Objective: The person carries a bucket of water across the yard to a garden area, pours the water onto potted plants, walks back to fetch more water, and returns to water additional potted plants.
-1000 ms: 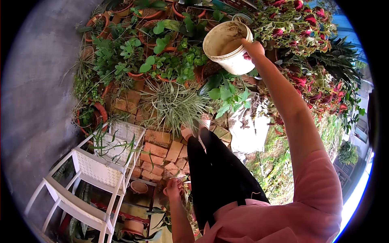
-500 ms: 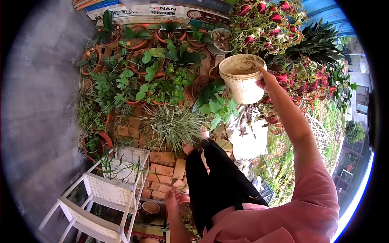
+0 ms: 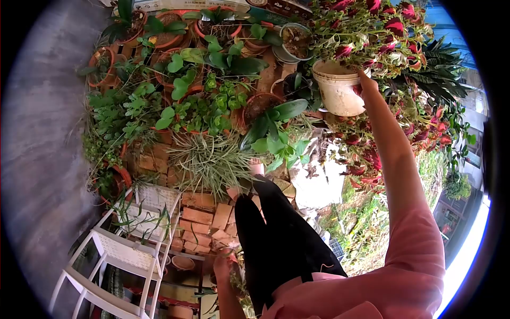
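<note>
My right hand [image 3: 367, 84] is closed on the rim of a dirty white plastic bucket [image 3: 341, 97], thumb at the top edge. The bucket hangs at arm's length among the red-and-green leafy plants [image 3: 396, 26], whose foliage overlaps its upper edge. Low in the view, my left hand [image 3: 224, 259] hangs beside my left leg, over the brick floor near some small pots [image 3: 183, 262]. Its fingers are too small and blurred to read.
Potted green plants [image 3: 212, 106] crowd the floor ahead, with a spiky grassy plant [image 3: 210, 162] by my feet. A grey pot [image 3: 294, 43] stands behind. White perforated chairs or racks [image 3: 125, 252] are at left, by a grey wall [image 3: 42, 133]. A white sack [image 3: 319, 183] lies right of my feet.
My right hand has carried the bucket right and slightly up, in among the red-leaved plants. The view has shifted, with the pots and chairs sliding left.
</note>
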Tool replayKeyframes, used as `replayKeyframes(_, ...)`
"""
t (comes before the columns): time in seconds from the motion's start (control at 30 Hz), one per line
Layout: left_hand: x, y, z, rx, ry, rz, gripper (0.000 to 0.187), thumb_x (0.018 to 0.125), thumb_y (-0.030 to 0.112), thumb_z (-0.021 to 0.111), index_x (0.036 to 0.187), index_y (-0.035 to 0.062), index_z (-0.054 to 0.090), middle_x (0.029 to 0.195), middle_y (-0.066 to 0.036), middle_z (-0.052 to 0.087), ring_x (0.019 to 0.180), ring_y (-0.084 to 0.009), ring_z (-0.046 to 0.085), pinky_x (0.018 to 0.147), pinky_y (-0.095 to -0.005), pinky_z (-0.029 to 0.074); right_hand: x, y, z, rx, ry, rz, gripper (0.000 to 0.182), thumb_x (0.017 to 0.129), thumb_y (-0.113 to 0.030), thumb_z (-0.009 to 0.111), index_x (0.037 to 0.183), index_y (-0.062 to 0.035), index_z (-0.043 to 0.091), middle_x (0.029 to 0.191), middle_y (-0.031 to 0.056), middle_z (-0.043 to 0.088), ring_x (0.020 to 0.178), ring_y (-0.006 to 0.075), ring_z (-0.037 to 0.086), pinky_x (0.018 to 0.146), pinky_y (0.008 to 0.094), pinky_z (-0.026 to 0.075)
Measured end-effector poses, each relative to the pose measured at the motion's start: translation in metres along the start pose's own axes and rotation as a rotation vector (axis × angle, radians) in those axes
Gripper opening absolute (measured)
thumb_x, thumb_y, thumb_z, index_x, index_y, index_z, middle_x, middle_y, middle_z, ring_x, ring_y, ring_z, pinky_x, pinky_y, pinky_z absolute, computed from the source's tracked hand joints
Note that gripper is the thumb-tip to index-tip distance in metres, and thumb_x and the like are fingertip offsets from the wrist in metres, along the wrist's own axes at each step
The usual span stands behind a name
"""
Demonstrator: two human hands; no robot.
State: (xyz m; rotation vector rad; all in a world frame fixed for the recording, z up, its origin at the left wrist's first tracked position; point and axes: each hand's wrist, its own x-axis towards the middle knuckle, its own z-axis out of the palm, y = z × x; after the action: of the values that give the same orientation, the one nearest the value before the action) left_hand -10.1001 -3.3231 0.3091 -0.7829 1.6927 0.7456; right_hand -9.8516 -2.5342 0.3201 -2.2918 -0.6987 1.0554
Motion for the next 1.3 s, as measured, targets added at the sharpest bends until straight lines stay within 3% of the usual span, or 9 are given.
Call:
replayKeyframes(0.1,-0.009,0.01,0.009,0.016,-0.093,-0.04,0.026,0.082,0.026,0.055,0.099,0.0067,0.052,0.082,-0.003,0.055,0.064,-0.0129,0.054,0.052,-0.0234,0.041,0.034,-0.012,0.021,-0.102,0.043,-0.084,0.047,0.067,-0.044,0.07,0.085,-0.0023,0.056,0.068,0.0069,0.056,0.049,0.0177,0.053,0.044,0.0297,0.049)
replayKeyframes(0.2,0.024,-0.037,-0.016,-0.214,-0.101,-0.14,0.029,0.084,0.028,0.054,0.106,0.0109,0.045,0.082,-0.004,0.056,0.062,-0.013,0.055,0.046,-0.0258,0.04,0.06,-0.01,0.034,-0.123,0.007,-0.219,0.052,0.067,-0.047,0.069,0.09,-0.002,0.056,0.067,0.008,0.055,0.05,0.0174,0.053,0.046,0.0312,0.051)
replayKeyframes(0.3,0.038,-0.069,-0.024,-0.384,-0.074,-0.186,0.033,0.085,0.028,0.053,0.112,0.012,0.043,0.085,-0.003,0.056,0.064,-0.0132,0.055,0.05,-0.0273,0.042,0.064,-0.021,0.062,-0.241,0.043,-0.189,0.042,0.074,-0.046,0.061,0.09,-0.0078,0.055,0.063,0.0056,0.052,0.047,0.0164,0.05,0.045,0.0311,0.049)
replayKeyframes(0.37,-0.008,-0.022,0.009,-0.129,0.054,-0.185,0.035,0.086,0.027,0.052,0.116,0.0129,0.041,0.086,-0.003,0.055,0.065,-0.0134,0.055,0.053,-0.0294,0.044,0.069,-0.025,0.068,-0.273,0.033,-0.199,0.042,0.074,-0.047,0.061,0.09,-0.0082,0.055,0.063,0.0053,0.052,0.047,0.0164,0.05,0.045,0.0312,0.048)
replayKeyframes(0.63,-0.024,-0.019,0.019,0.035,0.096,-0.232,0.045,0.087,0.028,0.049,0.127,0.014,0.034,0.092,-0.002,0.055,0.075,-0.0149,0.056,0.063,-0.0354,0.044,0.081,-0.041,0.082,-0.334,-0.002,-0.228,0.042,0.074,-0.048,0.059,0.089,-0.0097,0.054,0.064,0.0044,0.053,0.048,0.0162,0.051,0.045,0.0315,0.047)
replayKeyframes(0.67,-0.013,-0.038,0.009,0.01,0.079,-0.229,0.044,0.086,0.03,0.05,0.125,0.0134,0.036,0.096,-0.004,0.056,0.08,-0.0175,0.058,0.068,-0.039,0.045,0.082,-0.043,0.084,-0.337,-0.004,-0.232,0.041,0.074,-0.048,0.059,0.089,-0.0099,0.054,0.064,0.0042,0.053,0.048,0.0162,0.051,0.045,0.0316,0.047)
replayKeyframes(0.77,-0.013,-0.043,0.014,-0.032,0.085,-0.213,0.038,0.086,0.017,0.049,0.121,0.0077,0.04,0.093,-0.006,0.05,0.066,-0.0143,0.053,0.052,-0.0298,0.038,0.085,-0.047,0.088,-0.341,-0.016,-0.239,0.041,0.074,-0.049,0.058,0.088,-0.0105,0.054,0.064,0.0039,0.054,0.049,0.0162,0.051,0.045,0.0317,0.046)
replayKeyframes(1.07,-0.014,-0.052,0.019,-0.02,0.104,-0.262,0.039,0.085,0.025,0.052,0.119,0.0092,0.041,0.088,-0.005,0.054,0.068,-0.0172,0.056,0.055,-0.0352,0.042,0.093,-0.056,0.09,-0.338,-0.055,-0.248,0.041,0.074,-0.051,0.056,0.087,-0.0122,0.053,0.065,0.0028,0.055,0.049,0.016,0.052,0.045,0.0321,0.044)
replayKeyframes(1.3,-0.009,-0.063,0.013,0.013,0.048,-0.289,0.03,0.087,0.026,0.049,0.114,0.0132,0.046,0.083,-0.003,0.056,0.07,-0.0139,0.057,0.056,-0.0323,0.042,0.102,-0.058,0.089,-0.314,-0.094,-0.233,0.04,0.074,-0.052,0.055,0.087,-0.0136,0.053,0.065,0.002,0.056,0.05,0.0159,0.053,0.045,0.0324,0.043)
